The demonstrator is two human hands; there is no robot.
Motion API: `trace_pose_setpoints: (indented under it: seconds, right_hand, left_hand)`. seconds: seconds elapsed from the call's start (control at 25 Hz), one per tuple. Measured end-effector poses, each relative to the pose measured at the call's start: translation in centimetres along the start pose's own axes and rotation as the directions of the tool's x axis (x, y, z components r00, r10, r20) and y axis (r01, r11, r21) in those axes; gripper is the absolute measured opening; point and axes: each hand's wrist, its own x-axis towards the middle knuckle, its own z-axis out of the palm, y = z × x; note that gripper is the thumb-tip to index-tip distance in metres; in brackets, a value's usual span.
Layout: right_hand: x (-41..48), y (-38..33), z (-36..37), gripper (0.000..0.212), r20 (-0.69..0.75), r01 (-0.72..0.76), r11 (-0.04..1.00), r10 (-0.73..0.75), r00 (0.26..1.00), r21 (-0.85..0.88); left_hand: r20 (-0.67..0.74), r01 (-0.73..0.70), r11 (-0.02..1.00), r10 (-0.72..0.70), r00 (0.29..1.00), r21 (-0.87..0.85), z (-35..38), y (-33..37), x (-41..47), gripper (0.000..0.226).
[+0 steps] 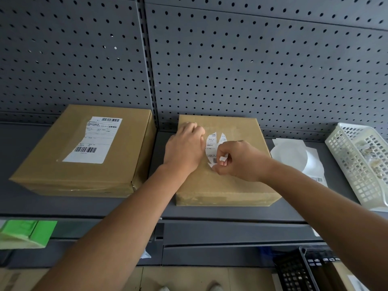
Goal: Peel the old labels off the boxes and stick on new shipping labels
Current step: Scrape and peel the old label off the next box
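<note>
Left hand [184,148], fingers curled and gripping nothing, bears down on the lid of the plain brown cardboard box [231,185] to steady it, while right hand [237,162] pinches a strip of the torn white paper label [210,143] mid-lid, probably peeling off the remainder.
</note>
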Motion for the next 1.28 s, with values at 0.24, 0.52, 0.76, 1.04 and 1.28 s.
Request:
trace_pose_setpoints:
  seconds: [0.24, 0.52, 0.76, 1.04, 1.28]
  right_hand:
    - [-0.1, 0.6, 1.0, 0.021, -0.118, 0.02, 0.998, -0.013, 0.993, 0.055]
    - [0.2, -0.3, 1.0, 0.026, -0.07, -0.027, 0.999, 0.028, 0.997, 0.018]
    - [0.0, 0.1, 0.2, 0.023, -0.013, -0.079, 0.993, 0.081, 0.997, 0.089]
    - [0.0, -0.1, 0.7, 0.023, -0.056, -0.017, 0.999, 0.019, 0.998, 0.03]
    - [-0.3, 0.5, -0.2, 0.026, 0.012, -0.018, 0.997, 0.018, 1.0, 0.071]
  left_hand:
    - [0.002, 0.0, 1.0, 0.0, 1.0, 0.002, 0.0, -0.1, 0.0, 0.03]
    - [0.004, 0.006, 1.0, -0.006, 1.0, -0.001, -0.2, 0.1, -0.1, 0.03]
    - [0.002, 0.007, 1.0, -0.007, 1.0, -0.005, -0.2, 0.1, -0.1, 0.028]
    - [-0.004, 0.004, 1.0, -0.004, 1.0, -0.013, -0.2, 0.1, -0.1, 0.027]
    - [-0.002, 0.008, 1.0, -0.008, 1.0, -0.01, -0.4, 0.1, -0.1, 0.028]
